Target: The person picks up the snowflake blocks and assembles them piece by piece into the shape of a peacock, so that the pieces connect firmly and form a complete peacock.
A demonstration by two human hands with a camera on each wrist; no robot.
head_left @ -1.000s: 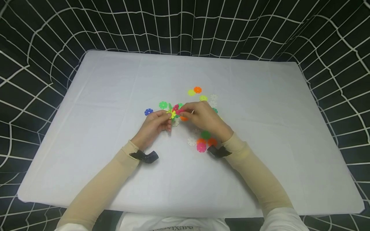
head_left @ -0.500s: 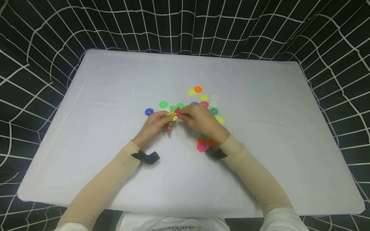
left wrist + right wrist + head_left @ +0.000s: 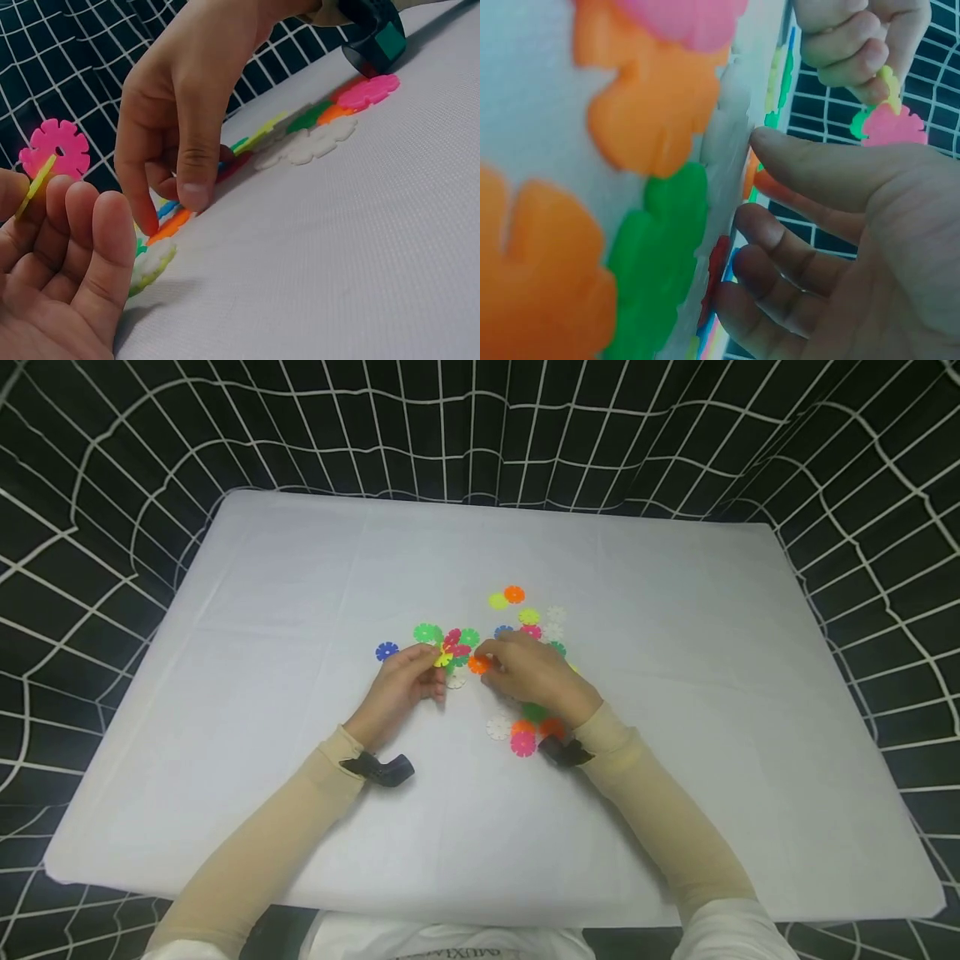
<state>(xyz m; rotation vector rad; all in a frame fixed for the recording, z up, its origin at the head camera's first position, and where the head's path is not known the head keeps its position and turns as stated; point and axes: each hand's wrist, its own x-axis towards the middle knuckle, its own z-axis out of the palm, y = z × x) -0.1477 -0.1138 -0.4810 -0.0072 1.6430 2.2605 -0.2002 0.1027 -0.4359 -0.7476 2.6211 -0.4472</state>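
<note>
My left hand (image 3: 405,681) pinches a yellow notched flower disc (image 3: 36,187) between thumb and fingers. Joined to it are pink discs (image 3: 459,650) and a green disc (image 3: 859,122), making a small cluster held over the table. My right hand (image 3: 534,670) is close over the table just right of the cluster. Its thumb and index finger are spread at either side of an orange flower disc (image 3: 477,666) lying flat, fingertips right at the disc's edge. The other right fingers are loosely bent, with nothing between them. A white disc (image 3: 455,681) lies below the cluster.
Loose discs lie around my hands on the white table (image 3: 300,568): a blue disc (image 3: 387,651) at left, an orange disc (image 3: 514,594) farther back, and a pink disc (image 3: 522,743) among several near my right wrist. Dark netted curtains (image 3: 465,435) surround the table.
My right hand was pressing a pink disc onto the cluster; it has let go and moved right to the orange disc. My left hand keeps its pinch on the cluster.
</note>
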